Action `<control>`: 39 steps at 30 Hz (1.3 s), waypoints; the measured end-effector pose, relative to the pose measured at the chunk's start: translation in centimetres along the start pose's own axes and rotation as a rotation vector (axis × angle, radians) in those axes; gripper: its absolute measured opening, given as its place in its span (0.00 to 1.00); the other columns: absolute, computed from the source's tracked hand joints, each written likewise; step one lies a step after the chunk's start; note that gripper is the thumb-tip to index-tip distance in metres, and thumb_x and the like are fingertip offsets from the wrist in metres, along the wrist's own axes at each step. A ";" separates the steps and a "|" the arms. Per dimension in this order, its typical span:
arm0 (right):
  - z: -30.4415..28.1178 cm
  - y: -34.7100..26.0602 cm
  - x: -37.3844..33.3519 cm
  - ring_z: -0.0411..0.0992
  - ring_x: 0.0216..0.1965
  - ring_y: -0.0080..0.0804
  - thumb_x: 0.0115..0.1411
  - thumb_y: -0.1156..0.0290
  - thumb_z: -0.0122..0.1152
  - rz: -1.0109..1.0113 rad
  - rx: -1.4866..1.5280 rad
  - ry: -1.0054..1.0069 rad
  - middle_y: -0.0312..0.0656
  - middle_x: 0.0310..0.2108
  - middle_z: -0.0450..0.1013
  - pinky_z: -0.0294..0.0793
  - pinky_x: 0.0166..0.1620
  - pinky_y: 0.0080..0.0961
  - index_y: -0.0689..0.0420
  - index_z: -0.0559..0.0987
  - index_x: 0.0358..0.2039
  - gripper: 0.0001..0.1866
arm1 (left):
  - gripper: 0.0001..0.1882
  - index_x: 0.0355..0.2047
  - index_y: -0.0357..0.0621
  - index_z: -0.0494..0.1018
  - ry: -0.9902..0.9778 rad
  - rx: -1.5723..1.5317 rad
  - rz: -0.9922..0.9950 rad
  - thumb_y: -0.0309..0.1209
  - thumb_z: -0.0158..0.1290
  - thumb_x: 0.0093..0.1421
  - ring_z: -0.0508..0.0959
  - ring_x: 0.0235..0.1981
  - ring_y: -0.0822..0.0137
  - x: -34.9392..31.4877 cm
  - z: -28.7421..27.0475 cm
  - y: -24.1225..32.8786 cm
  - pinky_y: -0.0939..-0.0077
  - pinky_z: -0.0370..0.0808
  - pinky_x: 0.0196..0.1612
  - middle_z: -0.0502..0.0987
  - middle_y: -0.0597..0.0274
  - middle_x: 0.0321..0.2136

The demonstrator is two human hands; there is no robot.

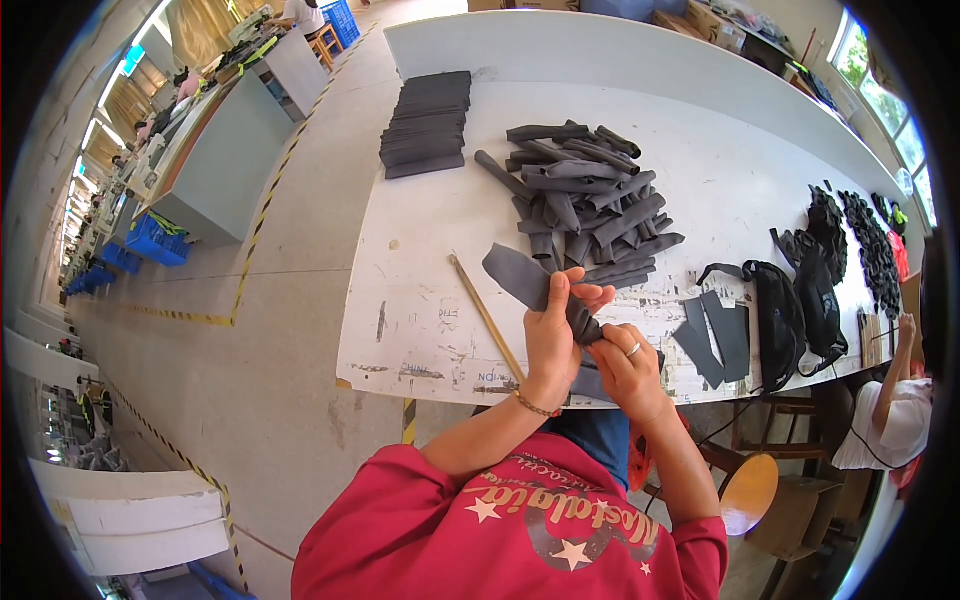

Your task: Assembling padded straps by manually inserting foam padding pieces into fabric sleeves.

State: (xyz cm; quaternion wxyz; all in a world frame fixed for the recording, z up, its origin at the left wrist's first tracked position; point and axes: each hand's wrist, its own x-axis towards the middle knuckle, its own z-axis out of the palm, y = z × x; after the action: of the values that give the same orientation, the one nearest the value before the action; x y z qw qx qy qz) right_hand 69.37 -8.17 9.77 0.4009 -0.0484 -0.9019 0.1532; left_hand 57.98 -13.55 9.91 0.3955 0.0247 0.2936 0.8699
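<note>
A dark grey fabric tube [517,275] is held between my two hands over the table's near edge. My left hand [556,325] closes round its middle, thumb up along the cloth. At its near end the fingers of my right hand [625,365] pinch the bunched fabric. A thin wooden stick [485,315] lies on the table by my left wrist. Beyond my hands rises a loose pile of similar grey tubes [590,190]. Another dark grey piece [590,381] shows partly behind my hands at the edge.
A neat stack of flat grey pieces [428,125] sits at the far left of the white table [400,280]. Flat cut pieces [722,335] and black pouches [780,320] lie to the right. Another person [890,420] sits at the right end. A stool [750,490] stands beside me.
</note>
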 end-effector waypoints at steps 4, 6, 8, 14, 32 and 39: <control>0.0 0.2 0.3 0.71 0.29 0.40 0.41 0.84 0.67 -0.001 -0.001 -0.009 0.43 0.33 0.70 0.73 0.30 0.32 0.64 0.76 0.30 0.13 | 0.21 0.44 0.32 0.70 -0.018 -0.021 0.000 0.42 0.50 0.67 0.82 0.36 0.54 0.0 -0.2 -0.3 0.63 0.78 0.49 0.79 0.53 0.28; 0.0 0.3 0.4 0.71 0.29 0.40 0.41 0.84 0.67 0.000 -0.002 -0.014 0.43 0.33 0.70 0.73 0.30 0.32 0.63 0.76 0.30 0.13 | 0.20 0.44 0.32 0.70 -0.023 -0.031 -0.003 0.41 0.50 0.67 0.81 0.37 0.54 0.0 -0.3 -0.4 0.64 0.77 0.50 0.79 0.53 0.29; 0.1 0.4 0.5 0.71 0.30 0.40 0.41 0.84 0.67 0.001 -0.002 -0.019 0.43 0.33 0.70 0.73 0.30 0.32 0.63 0.76 0.30 0.13 | 0.20 0.44 0.32 0.70 -0.029 -0.040 -0.008 0.41 0.50 0.67 0.81 0.38 0.54 0.0 -0.3 -0.5 0.64 0.77 0.51 0.79 0.53 0.29; 0.2 0.5 1.0 0.71 0.30 0.40 0.41 0.84 0.66 0.009 0.016 -0.031 0.43 0.33 0.70 0.73 0.31 0.33 0.63 0.76 0.29 0.13 | 0.19 0.43 0.32 0.70 -0.032 -0.063 -0.002 0.40 0.49 0.67 0.81 0.39 0.54 0.2 -0.7 -0.8 0.64 0.75 0.53 0.80 0.53 0.29; 0.3 0.4 -1.1 0.68 0.38 0.20 0.60 0.79 0.59 0.903 0.650 0.635 0.42 0.44 0.68 0.69 0.45 0.19 0.60 0.72 0.32 0.04 | 0.17 0.46 0.38 0.71 -0.344 -0.182 0.152 0.40 0.45 0.69 0.74 0.54 0.51 4.4 -1.1 3.1 0.54 0.62 0.66 0.79 0.52 0.42; 0.8 -0.2 2.1 0.72 0.31 0.22 0.62 0.71 0.59 1.063 1.016 0.318 0.36 0.35 0.73 0.72 0.37 0.21 0.62 0.76 0.42 0.10 | 0.16 0.47 0.43 0.72 -0.492 -0.078 0.071 0.40 0.45 0.68 0.74 0.53 0.53 3.5 -1.5 2.0 0.51 0.60 0.66 0.80 0.56 0.43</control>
State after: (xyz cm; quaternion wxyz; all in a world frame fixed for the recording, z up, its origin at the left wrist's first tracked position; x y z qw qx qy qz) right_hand 67.38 -8.05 10.83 0.3712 -0.3078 -0.5066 0.7147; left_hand 53.79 -12.83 9.07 0.4248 0.2310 0.1537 0.8617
